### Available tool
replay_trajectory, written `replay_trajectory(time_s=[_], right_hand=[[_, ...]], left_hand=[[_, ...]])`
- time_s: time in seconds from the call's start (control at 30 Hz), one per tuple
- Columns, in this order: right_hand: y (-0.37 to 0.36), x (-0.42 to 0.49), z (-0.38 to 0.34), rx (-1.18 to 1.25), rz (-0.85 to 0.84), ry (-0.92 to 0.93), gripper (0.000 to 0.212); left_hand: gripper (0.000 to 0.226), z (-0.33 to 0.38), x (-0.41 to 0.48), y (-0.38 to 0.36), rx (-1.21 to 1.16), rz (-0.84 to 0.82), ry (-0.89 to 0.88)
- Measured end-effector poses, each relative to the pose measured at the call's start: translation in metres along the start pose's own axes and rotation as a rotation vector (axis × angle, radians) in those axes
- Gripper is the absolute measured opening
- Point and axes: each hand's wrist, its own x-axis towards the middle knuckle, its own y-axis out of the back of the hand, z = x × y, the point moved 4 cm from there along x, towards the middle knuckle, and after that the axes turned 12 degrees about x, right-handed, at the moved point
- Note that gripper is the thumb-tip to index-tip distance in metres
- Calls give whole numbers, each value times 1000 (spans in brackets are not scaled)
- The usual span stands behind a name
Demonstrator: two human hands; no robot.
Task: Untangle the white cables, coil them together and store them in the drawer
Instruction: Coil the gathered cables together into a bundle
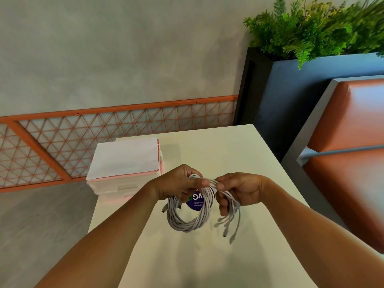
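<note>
Both hands were up over the white worktop [228,154], with the white cables [187,223] between them and held clear of the surface. Left hand [178,183] was closed round the top of the coil, thumb laid across the strands, and several loops hung below it. Right hand [241,190] was just beside it, pinching the same bundle between thumb and curled fingers. The loose ends [230,235] dangled under the right hand with the plugs pointing down.

The round purple sticker [196,204] on the worktop was partly visible through the coil.

Drawer unit [116,188] sat at the worktop's left edge, near the left hand but not touching it. It was a translucent white and pink box with a sheet of paper [126,156] on top. The front was too blurred to tell whether a drawer was open.

Behind it was an orange lattice rail [104,125] along a grey wall. To the right were a dark planter [291,90] with green plants [311,32] and an orange padded bench [353,121].
</note>
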Motion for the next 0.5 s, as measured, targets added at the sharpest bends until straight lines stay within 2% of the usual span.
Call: replay_trajectory(time_s=[0.1, 0.2, 0.27, 0.37, 0.5], right_hand=[[-16, 5, 8, 115, -78, -103, 44], [-30, 8, 7, 44, -127, -199, 58], [-35, 8, 5, -11, -102, -221, 64], [-28, 8, -3, -155, 137, -82, 59], [-21, 15, -20, -611, 443, 181, 56]], left_hand=[[36, 2, 0, 6, -127, 35, -28], [35, -7, -3, 14, -177, 57, -16], [40, -18, -6, 18, -214, 64, 2], [41, -29, -8, 19, -229, 86, 56], [39, -39, -10, 23, -263, 147, 152]])
